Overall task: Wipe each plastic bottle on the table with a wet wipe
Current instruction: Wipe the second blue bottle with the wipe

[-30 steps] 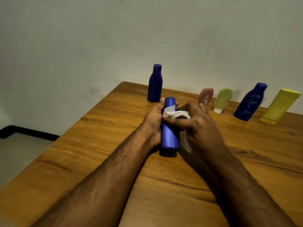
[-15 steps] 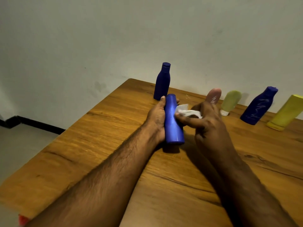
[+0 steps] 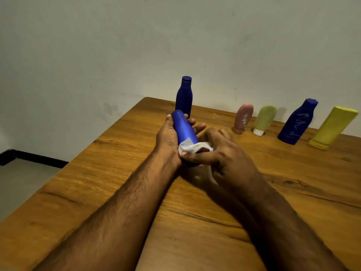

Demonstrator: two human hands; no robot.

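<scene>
Blue bottle [image 3: 183, 130] tilted, top pointing away and left, long axis leaning

Plain domestic-looking room, prob. a home: bare off-white plaster wall [image 3: 97, 45] w/ scuffs, black skirting strip [image 3: 33, 158] along pale floor [image 3: 21, 184], wood-grain tabletop [image 3: 109, 161] pushed near the wall, toiletry-type plastic bottles [image 3: 297, 122] lined along its far edge.

Plain pale wall [image 3: 97, 45] at twelve o'clock; wooden table [image 3: 195, 222] below; grey floor [image 3: 23, 182], perhaps tiled, at nine o'clock.
</scene>
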